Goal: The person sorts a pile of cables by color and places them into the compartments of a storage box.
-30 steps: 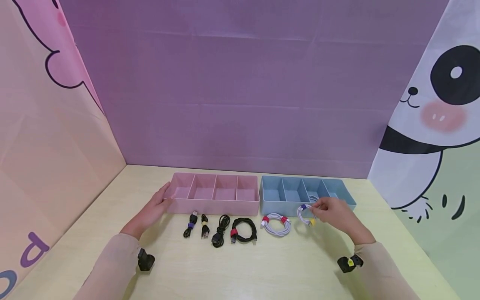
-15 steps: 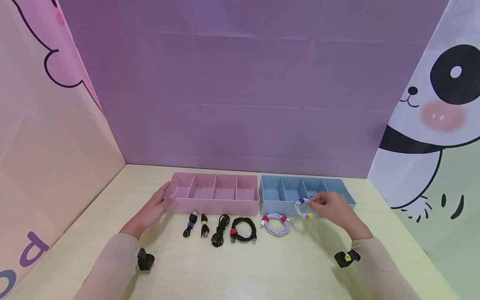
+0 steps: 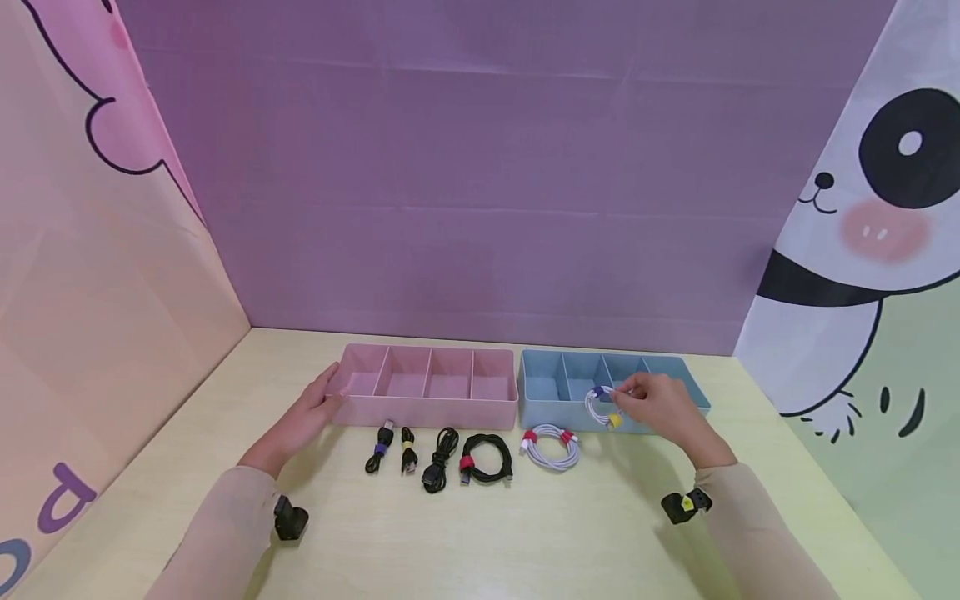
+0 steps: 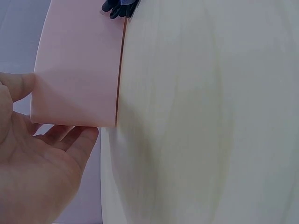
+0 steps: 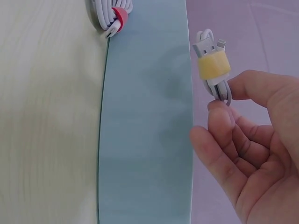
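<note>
My right hand [image 3: 663,408] pinches a small coiled white USB charging cable [image 3: 592,408] between thumb and fingertips, in front of and above the blue divided box [image 3: 551,414]. The right wrist view shows a yellow tie [image 5: 214,65] round the coil, with a metal USB plug and a smaller plug above it; a blue tie shows in the head view. My left hand [image 3: 300,421] rests at the left end of the pink divided box [image 3: 427,413]. Its thumb [image 4: 23,86] touches the top rim and its fingers [image 4: 84,144] lie against the end wall.
In front of the boxes lie a white coiled cable [image 3: 553,463] with red ties, a black looped cable [image 3: 501,476] with a red tie, a thick black cable bundle [image 3: 441,458] and two short black cables, one with a yellow tie [image 3: 408,451], the other with a purple tie [image 3: 380,450].
My right hand has moved slightly left and up with the white USB cable, from near the table to in front of the blue box's upper part. The left hand stays at the pink box.
</note>
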A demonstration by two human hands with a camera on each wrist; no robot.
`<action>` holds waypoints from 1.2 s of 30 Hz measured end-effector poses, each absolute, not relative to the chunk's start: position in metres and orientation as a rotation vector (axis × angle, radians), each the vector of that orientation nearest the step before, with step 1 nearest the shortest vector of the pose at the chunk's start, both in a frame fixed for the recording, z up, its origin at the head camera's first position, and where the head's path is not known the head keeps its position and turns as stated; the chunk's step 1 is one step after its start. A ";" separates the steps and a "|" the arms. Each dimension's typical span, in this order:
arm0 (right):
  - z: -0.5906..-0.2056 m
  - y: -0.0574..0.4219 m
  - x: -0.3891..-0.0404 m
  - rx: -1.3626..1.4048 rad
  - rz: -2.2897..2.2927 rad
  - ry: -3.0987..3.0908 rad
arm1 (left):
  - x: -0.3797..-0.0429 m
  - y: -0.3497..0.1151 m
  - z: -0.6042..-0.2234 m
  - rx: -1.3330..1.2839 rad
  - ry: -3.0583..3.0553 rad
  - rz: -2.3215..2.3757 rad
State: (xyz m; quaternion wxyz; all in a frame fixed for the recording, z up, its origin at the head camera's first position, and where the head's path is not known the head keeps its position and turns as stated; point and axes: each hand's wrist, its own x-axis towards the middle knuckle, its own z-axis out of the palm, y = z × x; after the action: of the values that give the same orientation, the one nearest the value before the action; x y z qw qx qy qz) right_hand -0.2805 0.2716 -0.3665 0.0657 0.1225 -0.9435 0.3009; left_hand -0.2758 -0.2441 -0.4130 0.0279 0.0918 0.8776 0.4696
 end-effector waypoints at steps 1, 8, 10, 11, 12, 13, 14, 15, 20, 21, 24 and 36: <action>-0.366 0.271 -0.281 0.366 0.905 -2.850 | -0.276 -0.244 -0.413 0.279 2.707 1.448; -0.363 0.269 -0.285 0.333 0.891 -2.877 | -0.276 -0.243 -0.413 0.280 2.708 1.450; -0.363 0.269 -0.287 0.335 0.885 -2.878 | -0.276 -0.244 -0.413 0.290 2.714 1.454; -0.363 0.269 -0.288 0.338 0.885 -2.876 | -0.276 -0.244 -0.413 0.293 2.716 1.456; -0.363 0.269 -0.289 0.341 0.886 -2.873 | -0.276 -0.244 -0.413 0.293 2.715 1.457; -0.363 0.269 -0.289 0.342 0.889 -2.870 | -0.276 -0.244 -0.413 0.294 2.715 1.457; -0.363 0.269 -0.290 0.343 0.888 -2.869 | -0.276 -0.244 -0.413 0.296 2.715 1.458; -0.362 0.269 -0.290 0.340 0.891 -2.870 | -0.276 -0.244 -0.414 0.298 2.716 1.458; -0.362 0.268 -0.293 0.328 0.915 -2.880 | -0.275 -0.245 -0.413 0.300 2.718 1.456; -0.361 0.268 -0.293 0.331 0.922 -2.881 | -0.275 -0.245 -0.413 0.299 2.716 1.458; -0.361 0.268 -0.296 0.328 0.940 -2.879 | -0.275 -0.244 -0.413 0.297 2.713 1.460; -0.360 0.266 -0.304 0.278 0.935 -2.889 | -0.276 -0.244 -0.413 0.304 2.720 1.455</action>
State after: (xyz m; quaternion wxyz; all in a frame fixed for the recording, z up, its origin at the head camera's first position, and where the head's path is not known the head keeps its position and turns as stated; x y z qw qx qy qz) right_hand -0.3041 0.2657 -0.3601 0.0463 0.0910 -0.9464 0.3064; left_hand -0.2757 -0.2441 -0.4128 0.0208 0.0982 0.8773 0.4694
